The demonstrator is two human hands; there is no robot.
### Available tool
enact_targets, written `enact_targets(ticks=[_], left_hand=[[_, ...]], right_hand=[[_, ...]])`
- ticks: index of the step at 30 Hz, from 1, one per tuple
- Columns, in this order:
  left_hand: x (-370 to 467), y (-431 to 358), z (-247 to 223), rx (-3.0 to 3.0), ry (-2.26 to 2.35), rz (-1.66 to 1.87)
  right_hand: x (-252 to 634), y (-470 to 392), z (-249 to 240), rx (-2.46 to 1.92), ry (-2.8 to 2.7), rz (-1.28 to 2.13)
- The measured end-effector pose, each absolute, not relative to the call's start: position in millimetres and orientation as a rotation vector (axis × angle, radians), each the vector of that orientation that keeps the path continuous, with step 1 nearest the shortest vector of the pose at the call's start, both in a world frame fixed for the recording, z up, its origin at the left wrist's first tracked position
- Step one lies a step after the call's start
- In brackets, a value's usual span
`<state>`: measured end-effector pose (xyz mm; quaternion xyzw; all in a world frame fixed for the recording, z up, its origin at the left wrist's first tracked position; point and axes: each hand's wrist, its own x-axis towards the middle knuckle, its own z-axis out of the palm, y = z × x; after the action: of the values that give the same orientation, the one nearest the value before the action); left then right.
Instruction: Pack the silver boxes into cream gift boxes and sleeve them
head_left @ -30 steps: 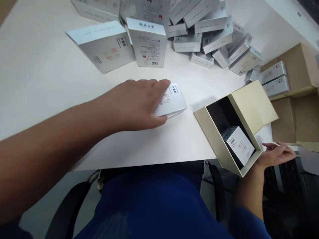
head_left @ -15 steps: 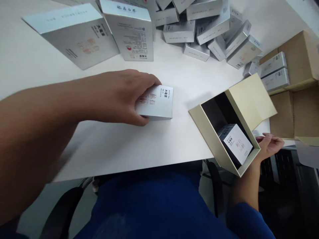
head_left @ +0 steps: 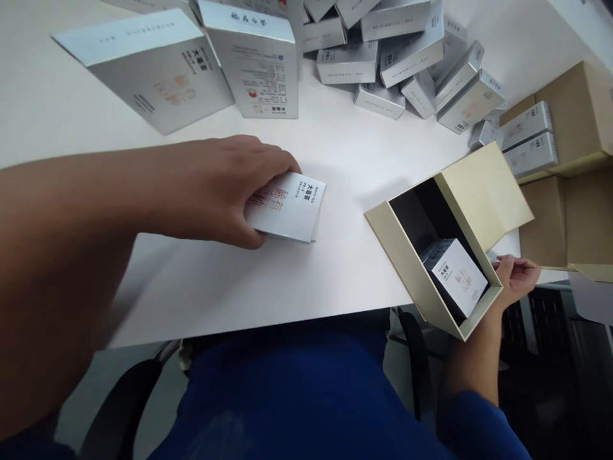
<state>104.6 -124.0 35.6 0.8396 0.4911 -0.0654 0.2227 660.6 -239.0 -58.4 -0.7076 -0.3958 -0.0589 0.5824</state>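
Note:
My left hand (head_left: 215,191) grips a small white carton (head_left: 292,204) by its two sides, over the white table. The carton's printed face is up, and its right end shows a second layer at a slight angle. My right hand (head_left: 517,278) is beside the lower right of an open cream box (head_left: 400,255), its fingers curled and partly hidden by the box; what they hold, if anything, I cannot make out. Inside the dark interior of the cream box, at the lower end, lies a white carton (head_left: 460,278). The box's lid (head_left: 488,191) is folded out to the upper right.
Two large silver boxes (head_left: 167,83) (head_left: 263,76) stand at the upper left. Several small silver cartons (head_left: 347,64) lie piled at the top. Brown cardboard boxes (head_left: 569,115), one holding two cartons, stand right. The table's near edge (head_left: 287,324) crosses below my hands.
My left hand has moved a little left and down with the carton, which has turned slightly; its layered end now shows. The fingers of my right hand have shifted slightly left.

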Motion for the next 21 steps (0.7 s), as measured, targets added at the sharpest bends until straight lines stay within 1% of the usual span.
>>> enact_targets(ticks=[21], left_hand=[[105.3, -124.6, 32.5, 2.36, 1.312, -0.151]], right_hand=[[662.4, -240.4, -56.2, -1.833, -0.996, -0.14]])
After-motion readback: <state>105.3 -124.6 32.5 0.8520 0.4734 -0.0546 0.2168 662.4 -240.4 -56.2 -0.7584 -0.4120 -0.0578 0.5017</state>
